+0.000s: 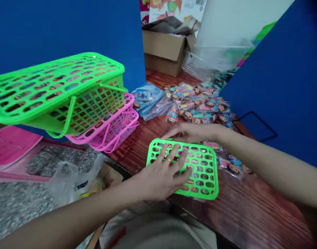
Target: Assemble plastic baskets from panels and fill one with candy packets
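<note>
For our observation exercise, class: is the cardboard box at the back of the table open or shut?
Open: the cardboard box has its top flaps raised and spread, and its contents show above the rim.

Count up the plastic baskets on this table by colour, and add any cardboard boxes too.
Green: 2, the tilted green basket at left and the flat green basket under the left hand, with the right hand at its far edge
Pink: 2, the nested pink baskets
Cardboard box: 1
Total: 5
</note>
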Demonstrator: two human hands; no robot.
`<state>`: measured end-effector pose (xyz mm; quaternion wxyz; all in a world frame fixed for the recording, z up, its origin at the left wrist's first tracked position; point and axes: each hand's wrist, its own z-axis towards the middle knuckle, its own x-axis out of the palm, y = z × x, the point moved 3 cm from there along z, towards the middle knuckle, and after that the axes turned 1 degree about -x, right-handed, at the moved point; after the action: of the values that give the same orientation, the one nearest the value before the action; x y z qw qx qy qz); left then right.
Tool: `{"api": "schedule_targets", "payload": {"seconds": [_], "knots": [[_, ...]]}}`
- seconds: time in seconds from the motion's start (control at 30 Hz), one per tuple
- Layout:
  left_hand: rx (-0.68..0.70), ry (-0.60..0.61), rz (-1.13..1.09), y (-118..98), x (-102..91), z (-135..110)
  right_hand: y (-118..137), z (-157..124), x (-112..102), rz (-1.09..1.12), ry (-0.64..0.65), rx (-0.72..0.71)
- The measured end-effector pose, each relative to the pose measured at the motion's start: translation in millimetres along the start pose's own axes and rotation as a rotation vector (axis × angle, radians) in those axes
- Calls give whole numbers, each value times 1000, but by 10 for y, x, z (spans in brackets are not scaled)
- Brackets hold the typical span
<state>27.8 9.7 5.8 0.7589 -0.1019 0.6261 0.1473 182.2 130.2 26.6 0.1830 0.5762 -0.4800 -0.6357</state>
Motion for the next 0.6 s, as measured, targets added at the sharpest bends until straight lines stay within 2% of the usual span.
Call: {"api": "schedule_targets", "payload": {"seconds": [0.13,0.27,0.37,0.47,0.6], "knots": [[4,-5,4,-36,-28,-9,-18,62,-11,48,-5,-2],[33,4,16,-92,-47,-39,80,93,14,30,4,-54],[17,8,3,-68,-42,-30,99,112,23,49,-41,-77],[-15,10,-39,27,-20,26,-82,139,21,141,-105,-34],[-55,34,-113,167,3,117,-481,154,59,271,-202,100]]}}
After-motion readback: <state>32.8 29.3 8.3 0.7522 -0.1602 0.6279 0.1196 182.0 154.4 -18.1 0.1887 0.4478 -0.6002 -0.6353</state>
